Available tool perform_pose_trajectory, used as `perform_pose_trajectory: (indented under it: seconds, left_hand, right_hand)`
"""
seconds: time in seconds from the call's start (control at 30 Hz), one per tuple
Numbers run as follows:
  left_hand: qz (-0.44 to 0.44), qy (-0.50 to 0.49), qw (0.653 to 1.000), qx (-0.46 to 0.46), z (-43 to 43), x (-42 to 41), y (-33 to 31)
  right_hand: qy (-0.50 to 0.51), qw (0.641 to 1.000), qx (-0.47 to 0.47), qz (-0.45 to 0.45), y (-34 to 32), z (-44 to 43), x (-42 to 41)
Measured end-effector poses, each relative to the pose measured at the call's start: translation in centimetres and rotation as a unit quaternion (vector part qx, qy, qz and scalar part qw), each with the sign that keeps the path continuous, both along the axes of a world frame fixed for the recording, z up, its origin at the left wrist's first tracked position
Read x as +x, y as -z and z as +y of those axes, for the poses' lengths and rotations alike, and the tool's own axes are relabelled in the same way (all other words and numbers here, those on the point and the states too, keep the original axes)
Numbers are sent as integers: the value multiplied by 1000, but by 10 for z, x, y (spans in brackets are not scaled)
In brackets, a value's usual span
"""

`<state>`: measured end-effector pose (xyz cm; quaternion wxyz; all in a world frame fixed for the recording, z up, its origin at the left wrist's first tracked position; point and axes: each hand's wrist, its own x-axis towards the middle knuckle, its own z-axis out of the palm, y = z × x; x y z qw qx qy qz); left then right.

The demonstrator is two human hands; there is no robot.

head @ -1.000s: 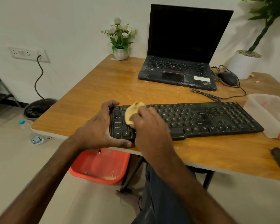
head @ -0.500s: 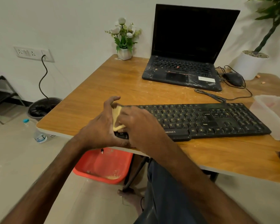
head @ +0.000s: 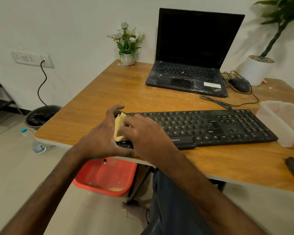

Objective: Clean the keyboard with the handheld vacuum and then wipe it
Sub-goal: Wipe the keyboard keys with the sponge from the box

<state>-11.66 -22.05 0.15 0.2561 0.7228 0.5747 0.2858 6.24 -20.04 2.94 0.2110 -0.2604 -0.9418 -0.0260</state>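
Two hands meet at the left end of the keyboard (head: 210, 126), a black full-size board with pale key legends and white lettering on its front lip. It lies along the table's (head: 109, 92) near edge, its left end toward the near-left corner. The left hand (head: 102, 138) grips that end, fingers curled over the far side and thumb at the front. The right hand (head: 146, 133) presses a bunched yellow cloth (head: 119, 126) onto the leftmost keys, its fingers laid nearly straight on it.
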Motion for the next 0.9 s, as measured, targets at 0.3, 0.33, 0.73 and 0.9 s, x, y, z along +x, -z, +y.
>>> perform_pose_trajectory:
  seconds: [0.3,0.33,0.73,0.9]
  left_hand:
    - [8,-8,1000,3,-1,-2,1]
    - [8,-7,1000,3,0,-1,1]
    - [19,-9,1000,-8,-2,4,-3]
    - [17,-13,1000,-6,-1,3,-1]
  right_hand:
    - [213,976,-39,-13,-20,37,58]
    - [252,967,-41,-10,-20,42,75]
    - [209,972,-102,37,-11,18,-8]
    - [295,953,-70,-4,-19,41,43]
